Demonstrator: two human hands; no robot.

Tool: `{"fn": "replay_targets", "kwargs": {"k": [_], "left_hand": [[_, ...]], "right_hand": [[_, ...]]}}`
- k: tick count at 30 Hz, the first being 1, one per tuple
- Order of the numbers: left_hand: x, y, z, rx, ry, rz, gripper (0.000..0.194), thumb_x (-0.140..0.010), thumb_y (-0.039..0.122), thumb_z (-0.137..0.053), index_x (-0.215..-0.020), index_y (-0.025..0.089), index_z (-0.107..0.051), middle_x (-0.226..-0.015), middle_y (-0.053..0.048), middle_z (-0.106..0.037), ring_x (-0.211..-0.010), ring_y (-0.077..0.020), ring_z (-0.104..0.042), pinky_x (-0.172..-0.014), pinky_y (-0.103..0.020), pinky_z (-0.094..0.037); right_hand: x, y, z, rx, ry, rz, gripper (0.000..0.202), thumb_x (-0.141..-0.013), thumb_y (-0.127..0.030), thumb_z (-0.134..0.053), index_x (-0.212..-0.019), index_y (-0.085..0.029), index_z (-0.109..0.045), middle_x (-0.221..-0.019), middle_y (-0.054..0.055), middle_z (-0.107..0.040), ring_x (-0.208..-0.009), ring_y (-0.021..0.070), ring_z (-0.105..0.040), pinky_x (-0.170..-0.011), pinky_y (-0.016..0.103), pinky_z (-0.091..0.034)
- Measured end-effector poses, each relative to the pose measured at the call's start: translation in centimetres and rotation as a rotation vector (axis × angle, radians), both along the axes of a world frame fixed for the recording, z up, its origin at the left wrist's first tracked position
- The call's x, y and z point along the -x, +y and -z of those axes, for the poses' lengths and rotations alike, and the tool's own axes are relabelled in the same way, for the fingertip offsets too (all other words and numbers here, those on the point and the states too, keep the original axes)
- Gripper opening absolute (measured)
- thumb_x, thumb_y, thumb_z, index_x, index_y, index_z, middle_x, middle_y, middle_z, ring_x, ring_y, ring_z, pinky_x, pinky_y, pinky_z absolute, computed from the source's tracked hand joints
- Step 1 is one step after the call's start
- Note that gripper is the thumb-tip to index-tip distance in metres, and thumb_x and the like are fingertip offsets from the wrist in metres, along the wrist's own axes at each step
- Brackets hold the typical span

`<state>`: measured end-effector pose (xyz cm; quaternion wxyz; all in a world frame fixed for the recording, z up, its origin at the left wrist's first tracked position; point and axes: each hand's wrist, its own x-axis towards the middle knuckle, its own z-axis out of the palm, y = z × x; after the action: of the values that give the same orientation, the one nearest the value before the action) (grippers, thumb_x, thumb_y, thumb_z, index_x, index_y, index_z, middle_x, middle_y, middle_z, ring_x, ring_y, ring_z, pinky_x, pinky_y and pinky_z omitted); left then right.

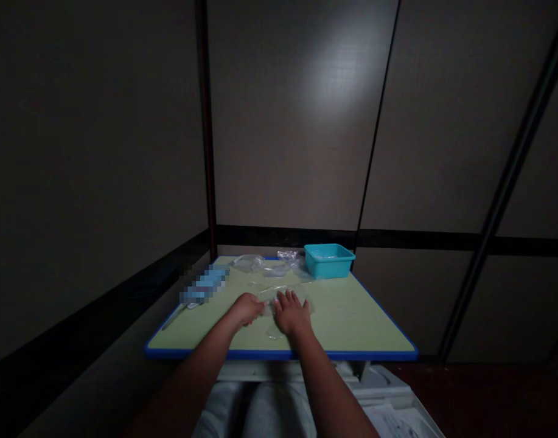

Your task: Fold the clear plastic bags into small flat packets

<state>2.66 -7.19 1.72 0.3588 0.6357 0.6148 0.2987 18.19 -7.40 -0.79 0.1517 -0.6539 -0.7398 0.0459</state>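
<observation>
A thin, clear plastic bag (pixel 270 294) lies flat on the pale green tabletop (pixel 352 322), its outline faint against the surface. My left hand (pixel 249 308) is closed in a pinch on the bag's left side. Just to the right, my right hand (pixel 292 313) rests palm down on the same plastic with its fingers spread. Whether anything lies inside the bag or under my right palm, I cannot make out.
Crumpled clear plastic (pixel 255 263) lies along the table's back edge. A turquoise basket (pixel 330 267) stands at the back right. At the left edge is a blurred-out blue item (pixel 205 285). Below the table's right front sits a white drawer or box (pixel 411 395) with papers.
</observation>
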Motion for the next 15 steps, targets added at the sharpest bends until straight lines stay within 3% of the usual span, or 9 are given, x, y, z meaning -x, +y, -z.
{"fn": "replay_targets", "kwargs": {"k": [6, 15], "left_hand": [[-0.3, -0.7, 0.0, 0.042, -0.199, 0.025, 0.029, -0.060, 0.042, -0.064, -0.068, 0.017, -0.052, -0.036, 0.011, -0.034, -0.029, -0.0060, -0.029, -0.036, -0.019, -0.017], [0.3, -2.4, 0.4, 0.093, -0.441, -0.084, 0.031, -0.067, 0.047, -0.054, -0.064, 0.017, -0.046, -0.050, 0.006, -0.047, -0.035, -0.0046, -0.038, -0.038, -0.017, -0.028]], "right_hand": [[0.0, -0.1, -0.2, 0.016, 0.002, 0.001, 0.061, -0.087, -0.053, -0.004, -0.138, -0.026, -0.025, -0.147, 0.006, -0.014, -0.134, 0.0230, -0.008, -0.100, 0.055, -0.007], [0.1, -0.4, -0.5, 0.020, -0.007, 0.013, 0.062, -0.087, -0.053, -0.003, -0.138, -0.025, -0.024, -0.147, 0.007, -0.015, -0.134, 0.0228, -0.010, -0.101, 0.054, -0.007]]}}
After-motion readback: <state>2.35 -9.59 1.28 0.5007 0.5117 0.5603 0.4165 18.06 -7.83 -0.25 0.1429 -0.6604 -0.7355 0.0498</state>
